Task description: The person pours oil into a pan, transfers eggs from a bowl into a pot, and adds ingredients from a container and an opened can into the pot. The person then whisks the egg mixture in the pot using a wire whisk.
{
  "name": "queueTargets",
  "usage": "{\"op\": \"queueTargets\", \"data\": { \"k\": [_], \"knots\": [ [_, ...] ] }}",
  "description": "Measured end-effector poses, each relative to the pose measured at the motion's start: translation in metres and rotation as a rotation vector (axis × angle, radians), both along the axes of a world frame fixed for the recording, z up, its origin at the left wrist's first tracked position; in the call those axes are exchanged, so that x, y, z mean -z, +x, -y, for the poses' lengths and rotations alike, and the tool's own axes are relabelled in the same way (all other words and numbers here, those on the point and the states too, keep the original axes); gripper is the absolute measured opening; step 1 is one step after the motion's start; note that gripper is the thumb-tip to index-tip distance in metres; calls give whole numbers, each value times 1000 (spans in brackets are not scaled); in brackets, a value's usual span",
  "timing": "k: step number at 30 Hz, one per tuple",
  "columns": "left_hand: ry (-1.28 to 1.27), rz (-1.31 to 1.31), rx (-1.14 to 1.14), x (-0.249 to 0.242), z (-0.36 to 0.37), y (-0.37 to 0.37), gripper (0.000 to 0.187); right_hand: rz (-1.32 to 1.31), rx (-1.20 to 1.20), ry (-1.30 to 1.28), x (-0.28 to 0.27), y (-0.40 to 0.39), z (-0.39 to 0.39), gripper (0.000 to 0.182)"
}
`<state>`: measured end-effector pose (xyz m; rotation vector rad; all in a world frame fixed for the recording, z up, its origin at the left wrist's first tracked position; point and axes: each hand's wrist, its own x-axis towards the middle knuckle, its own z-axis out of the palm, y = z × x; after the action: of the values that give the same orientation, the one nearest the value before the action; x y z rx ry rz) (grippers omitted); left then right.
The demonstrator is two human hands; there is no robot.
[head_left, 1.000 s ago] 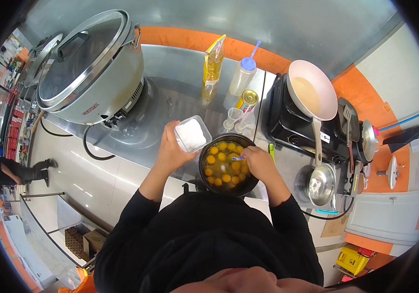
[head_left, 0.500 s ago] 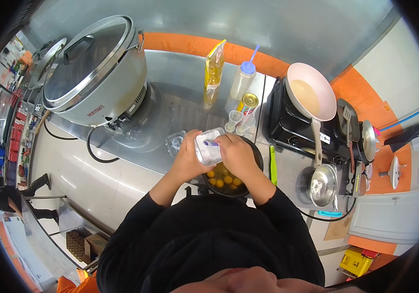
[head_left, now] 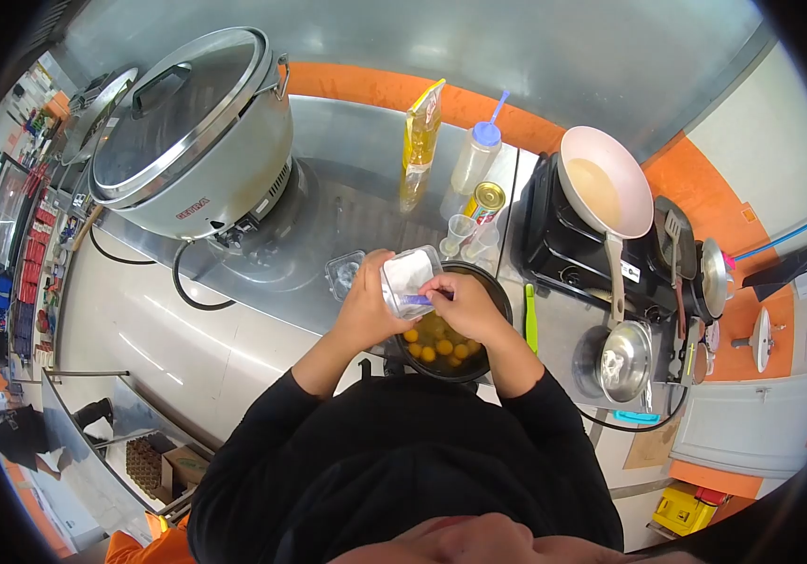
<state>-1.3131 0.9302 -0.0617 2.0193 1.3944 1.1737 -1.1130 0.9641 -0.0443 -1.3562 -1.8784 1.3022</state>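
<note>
My left hand point(head_left: 366, 305) is closed around a clear plastic tub point(head_left: 411, 271) of white powder, tilted above a dark bowl. Pinched in the fingers of my right hand point(head_left: 469, 310) is a small purple spoon point(head_left: 417, 300), its end inside the tub. Below both hands, the dark bowl point(head_left: 505, 310) holds several whole egg yolks point(head_left: 444, 347) in liquid. A clear plastic lid point(head_left: 344, 274) lies on the steel counter left of my left hand. Clear small cups point(head_left: 460, 231) stand just beyond the bowl.
A large rice cooker point(head_left: 206, 160) occupies the back left. Behind the bowl are a yellow pouch point(head_left: 419, 146), a squeeze bottle point(head_left: 476, 158) and a can point(head_left: 486, 200). To the right are a green-handled utensil point(head_left: 530, 318), a stove with a pink pan point(head_left: 601, 183), and a steel bowl point(head_left: 625, 359).
My right hand has drawn slightly down and outward, and the purple spoon has shifted toward the tub's lower side. The tub tilts more. In the background, a person has moved.
</note>
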Motion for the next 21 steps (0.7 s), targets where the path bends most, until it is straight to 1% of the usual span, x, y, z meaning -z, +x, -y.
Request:
{"op": "queueTargets", "data": {
  "k": [2,4,8,10,11,13,17,19,20,21],
  "knots": [
    [-14,0,4,0,-1,1,102,-8,-4,-14,0,3,-1,14],
    [-31,27,4,0,-1,2,102,-17,-32,-84,2,5,-4,15],
    [-24,16,20,1,-2,3,102,-70,-3,-92,0,7,-4,15],
    [-16,23,23,1,-2,3,102,-71,-8,-200,-11,8,-3,15],
    [-17,24,24,3,-3,2,102,-70,-7,-201,-11,10,-3,15],
    [2,11,6,8,-4,1,105,-141,38,-267,-10,14,-3,17],
    [-40,-15,-66,12,-3,-14,103,-103,62,-233,-14,35,-1,18],
    [-47,-6,-140,22,-4,-30,100,34,49,48,4,49,0,16],
    [-51,-3,-144,26,-5,-38,100,38,44,44,16,53,2,16],
    [-100,24,-181,30,-5,-45,99,350,-8,300,24,54,5,14]
  ]
}}
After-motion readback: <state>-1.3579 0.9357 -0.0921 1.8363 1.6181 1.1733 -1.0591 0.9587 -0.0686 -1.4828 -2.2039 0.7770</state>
